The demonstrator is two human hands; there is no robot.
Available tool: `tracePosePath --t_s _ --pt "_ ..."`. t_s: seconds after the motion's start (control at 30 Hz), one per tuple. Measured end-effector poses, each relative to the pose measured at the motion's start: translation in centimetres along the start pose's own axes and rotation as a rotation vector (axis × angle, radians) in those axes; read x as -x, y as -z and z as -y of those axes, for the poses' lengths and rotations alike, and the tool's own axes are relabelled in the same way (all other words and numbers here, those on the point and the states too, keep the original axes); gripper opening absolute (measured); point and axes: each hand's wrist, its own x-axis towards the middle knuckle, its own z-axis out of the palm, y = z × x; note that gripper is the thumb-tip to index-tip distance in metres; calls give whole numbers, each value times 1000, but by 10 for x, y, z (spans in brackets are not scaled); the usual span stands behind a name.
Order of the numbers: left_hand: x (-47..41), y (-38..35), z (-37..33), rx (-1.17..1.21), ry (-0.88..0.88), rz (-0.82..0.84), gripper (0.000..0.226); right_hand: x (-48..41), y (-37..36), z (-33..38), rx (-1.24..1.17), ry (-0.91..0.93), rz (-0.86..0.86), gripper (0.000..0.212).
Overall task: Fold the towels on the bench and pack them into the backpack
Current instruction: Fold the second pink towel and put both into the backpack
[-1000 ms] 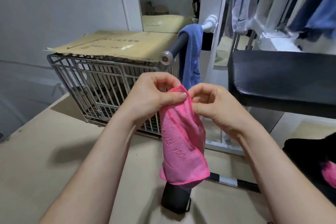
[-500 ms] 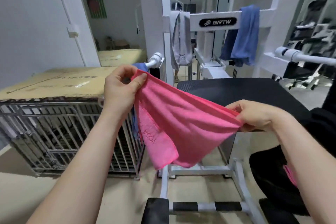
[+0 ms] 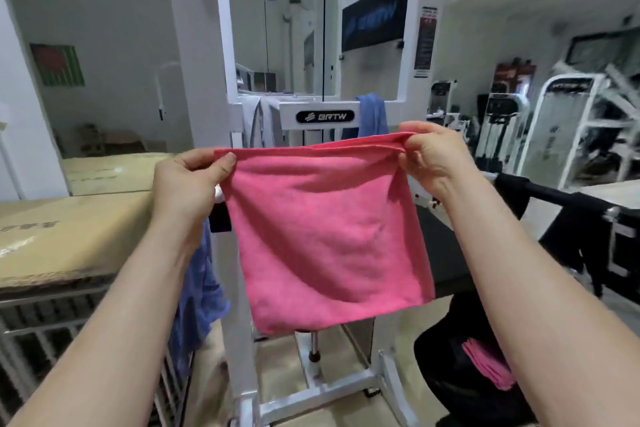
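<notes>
A pink towel (image 3: pixel 325 236) hangs flat in the air in front of me, doubled over along its top edge. My left hand (image 3: pixel 188 184) pinches its top left corner and my right hand (image 3: pixel 429 156) pinches its top right corner. The black bench pad (image 3: pixel 440 246) lies behind the towel, mostly hidden by it. A black backpack (image 3: pixel 460 378) sits on the floor at the lower right, open, with folded pink towels (image 3: pixel 488 364) showing inside. Blue towels hang on the machine's left bar (image 3: pixel 197 302) and on its crossbar (image 3: pixel 372 114); a grey towel (image 3: pixel 259 121) hangs beside the logo.
A white gym machine frame (image 3: pixel 221 80) stands straight ahead, its base (image 3: pixel 332 395) on the floor below the towel. A wire cage (image 3: pixel 41 333) topped with flat cardboard (image 3: pixel 69 236) is on the left. A black padded bar (image 3: pixel 554 194) reaches in from the right.
The towel went from bunched between both hands to spread wide and hanging flat. My hands moved apart and upward, and my view rose from the floor toward the machine.
</notes>
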Motion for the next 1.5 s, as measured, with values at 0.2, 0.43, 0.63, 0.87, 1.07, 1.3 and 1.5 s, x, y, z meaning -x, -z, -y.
tracePosePath --t_s 0.2,0.43,0.63,0.87,1.07,1.3,1.5 --pt "-39 -28 6 36 114 83 25 -29 17 24 343 121 -159 23" --pt "-84 -102 27 111 159 77 27 -115 23 12 593 259 -321 34" --pt "-107 -138 28 68 -68 -106 28 -160 26 11 412 619 -364 30" --pt "-22 -106 98 -411 -52 220 37 -113 100 -109 614 394 -130 37" --pt "46 -76 155 -924 -60 569 32 -75 146 -198 1088 188 113 37" --pt "76 -79 136 -876 -130 799 21 -64 146 -194 1213 178 -60 32" --pt "111 -91 120 -850 -278 993 15 -17 134 -170 1495 166 94 30"
